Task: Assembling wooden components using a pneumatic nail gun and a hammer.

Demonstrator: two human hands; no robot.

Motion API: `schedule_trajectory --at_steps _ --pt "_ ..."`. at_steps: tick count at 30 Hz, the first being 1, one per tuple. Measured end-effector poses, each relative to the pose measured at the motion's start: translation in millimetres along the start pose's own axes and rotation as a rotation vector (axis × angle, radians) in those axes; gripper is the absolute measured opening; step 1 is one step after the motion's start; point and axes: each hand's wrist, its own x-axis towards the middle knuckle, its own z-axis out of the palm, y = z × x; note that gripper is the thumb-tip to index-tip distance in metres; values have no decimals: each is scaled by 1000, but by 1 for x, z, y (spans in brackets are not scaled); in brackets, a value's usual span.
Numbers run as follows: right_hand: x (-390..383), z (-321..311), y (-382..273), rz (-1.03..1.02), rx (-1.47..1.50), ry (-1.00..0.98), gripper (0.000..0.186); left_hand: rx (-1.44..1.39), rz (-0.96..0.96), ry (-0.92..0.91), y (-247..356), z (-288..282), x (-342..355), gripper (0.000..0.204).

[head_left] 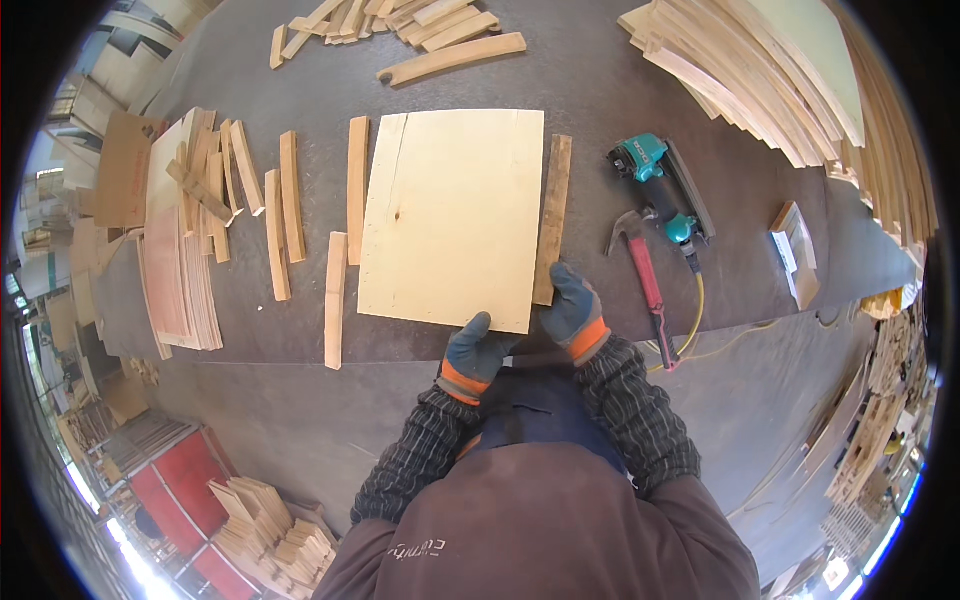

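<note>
A pale plywood panel (450,215) lies on the dark worktable in front of me. My left hand (476,355), in a grey and orange glove, grips the panel's near edge, thumb on top and fingers hidden below. A wooden strip (553,215) lies along the panel's right side with a narrow gap between them. My right hand (573,310), gloved alike, closes on the strip's near end, its thumb over the wood. Left of the panel lie a wooden strip (357,190) close to its edge and another strip (335,300) nearer to me.
Right of the panel lie a teal nail gun (655,180) with a yellow hose and a red-handled hammer (645,275). Plywood sheets (180,280) are stacked at left, with loose strips (285,200) beside them. More strips (450,50) and a board stack (750,80) stand farther back.
</note>
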Motion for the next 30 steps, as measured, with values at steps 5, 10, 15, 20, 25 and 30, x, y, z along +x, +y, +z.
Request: schedule_trajectory --at_steps 5,10,15,20,25,30 --pt "3 11 4 128 337 -78 41 112 14 35 -5 6 -2 58" --pt "-3 22 -8 148 507 -47 44 -25 5 66 1 18 -9 59" --pt "-13 38 -26 155 560 -96 47 -151 -69 -42 2 41 -20 61" --pt "-17 63 -49 73 162 -74 62 -70 -35 41 -4 31 -18 62" --pt "-16 64 -51 121 300 -58 69 -114 -37 21 -6 37 -15 58" --pt "-15 70 -52 107 255 -64 68 -189 -8 73 -8 48 -18 55"
